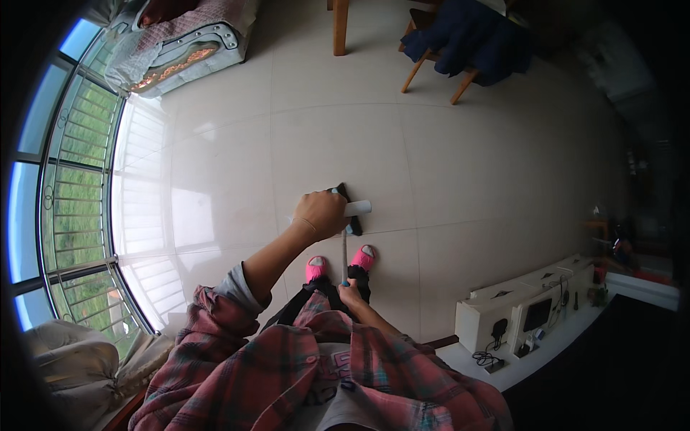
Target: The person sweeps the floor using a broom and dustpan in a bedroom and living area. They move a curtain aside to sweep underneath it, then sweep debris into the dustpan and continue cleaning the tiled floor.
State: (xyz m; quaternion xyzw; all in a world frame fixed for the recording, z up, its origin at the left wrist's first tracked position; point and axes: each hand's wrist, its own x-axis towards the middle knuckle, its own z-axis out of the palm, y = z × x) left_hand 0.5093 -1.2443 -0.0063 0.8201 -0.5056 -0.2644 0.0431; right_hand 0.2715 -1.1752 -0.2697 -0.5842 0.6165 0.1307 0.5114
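My left hand (322,215) is closed in a fist around a short white tube (358,208), whose end juts out to the right. Lower in the view, my right hand (350,294) grips a thin pale stick (344,258) with a blue part at the grip. That stick runs up under my left hand. Beyond it, a dark-bristled broom head (356,225) with light blue parts rests on the tiled floor (345,145), partly covered by my left hand. My feet in pink slippers (365,257) stand close by.
A padded sofa (188,59) sits at the upper left, beside tall windows with metal railings (81,161). A wooden chair (464,86) draped with dark blue cloth (458,37) stands near a wooden leg (339,27). A low white cabinet (485,318) with cables is at right.
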